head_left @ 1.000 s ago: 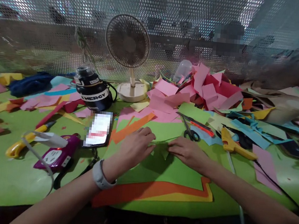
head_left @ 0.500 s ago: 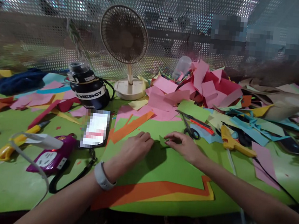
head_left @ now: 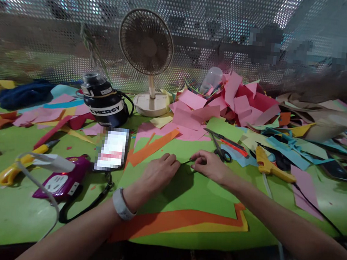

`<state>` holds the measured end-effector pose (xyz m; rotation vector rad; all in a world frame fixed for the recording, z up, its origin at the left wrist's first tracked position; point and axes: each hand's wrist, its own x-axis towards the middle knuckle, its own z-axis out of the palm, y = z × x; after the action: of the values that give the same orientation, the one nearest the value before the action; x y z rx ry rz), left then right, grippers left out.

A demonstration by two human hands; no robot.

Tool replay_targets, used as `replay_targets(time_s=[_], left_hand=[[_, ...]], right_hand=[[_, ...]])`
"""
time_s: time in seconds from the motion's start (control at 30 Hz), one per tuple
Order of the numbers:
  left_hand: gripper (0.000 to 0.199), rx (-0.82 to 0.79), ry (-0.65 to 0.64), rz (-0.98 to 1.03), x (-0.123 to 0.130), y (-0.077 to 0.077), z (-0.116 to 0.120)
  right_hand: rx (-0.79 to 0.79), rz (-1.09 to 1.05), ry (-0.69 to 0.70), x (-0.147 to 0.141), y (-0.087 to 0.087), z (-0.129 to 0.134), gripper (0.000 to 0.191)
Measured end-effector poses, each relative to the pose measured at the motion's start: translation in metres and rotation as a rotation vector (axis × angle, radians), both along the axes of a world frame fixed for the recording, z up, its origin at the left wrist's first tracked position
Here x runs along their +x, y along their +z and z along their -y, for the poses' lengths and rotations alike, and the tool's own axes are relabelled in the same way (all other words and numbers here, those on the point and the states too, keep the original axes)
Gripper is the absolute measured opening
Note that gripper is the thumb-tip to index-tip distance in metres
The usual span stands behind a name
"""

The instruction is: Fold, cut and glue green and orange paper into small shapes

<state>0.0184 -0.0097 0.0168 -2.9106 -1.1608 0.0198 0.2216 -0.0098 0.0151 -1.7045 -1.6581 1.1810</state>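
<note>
My left hand [head_left: 162, 172], with a pale watch band on its wrist, is closed, fingertips pinched on one end of a thin dark strip [head_left: 186, 162]. At the strip's other end, my right hand [head_left: 208, 166] pinches with thumb and forefinger. The strip looks like a narrow green paper piece seen nearly edge-on; its ends are hidden in the fingers. Both hands are just above a green paper sheet [head_left: 206, 196], which lies over orange paper [head_left: 176, 224]. Black-handled scissors [head_left: 224, 154] lie just beyond my right hand.
A yellow glue gun [head_left: 272, 168] lies at the right. Pink paper scraps [head_left: 195, 99] are heaped behind. A fan [head_left: 148, 41], a dark bottle [head_left: 108, 107], a lit phone [head_left: 112, 148], a purple power strip [head_left: 64, 179] and a yellow cutter [head_left: 16, 168] stand or lie leftward.
The small green piece at my right fingertips has turned and now shows as a thin dark line between both hands. My hands have barely shifted; the camera view has moved slightly.
</note>
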Motion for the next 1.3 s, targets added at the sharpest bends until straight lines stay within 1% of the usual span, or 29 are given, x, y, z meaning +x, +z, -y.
replay_targets(time_s=[0.07,0.13,0.23,0.37,0.47,0.67,0.83,1.07,1.3], left_hand=[[0.021,0.012,-0.005,0.003,0.001,-0.003,0.003],[0.028,0.036,-0.017,0.012,0.002,-0.008,0.006],[0.041,0.053,-0.03,0.034,0.003,-0.018,0.014],[0.049,0.07,-0.032,0.084,0.002,-0.034,0.024],[0.06,0.079,-0.011,0.104,0.002,-0.04,0.028],[0.062,0.034,0.008,0.099,0.003,-0.037,0.03],[0.059,0.032,0.006,0.114,0.002,-0.036,0.03],[0.06,0.02,0.006,0.097,0.002,-0.033,0.03],[0.058,0.002,0.004,0.109,0.002,-0.032,0.03]], right_hand=[[0.017,-0.003,-0.025,-0.001,-0.003,0.001,0.016],[0.042,0.001,-0.036,-0.002,-0.006,0.002,0.015],[0.075,0.012,-0.049,-0.002,-0.01,0.003,0.013],[0.076,0.018,-0.053,-0.001,-0.012,0.003,0.011],[0.075,0.019,-0.044,-0.001,-0.012,0.003,0.011],[0.075,0.024,-0.034,-0.001,-0.011,0.002,0.011],[0.083,0.029,-0.039,-0.002,-0.009,0.003,0.011],[0.039,0.026,-0.033,-0.003,-0.004,0.003,0.01],[0.06,0.021,-0.033,-0.002,-0.007,0.002,0.01]])
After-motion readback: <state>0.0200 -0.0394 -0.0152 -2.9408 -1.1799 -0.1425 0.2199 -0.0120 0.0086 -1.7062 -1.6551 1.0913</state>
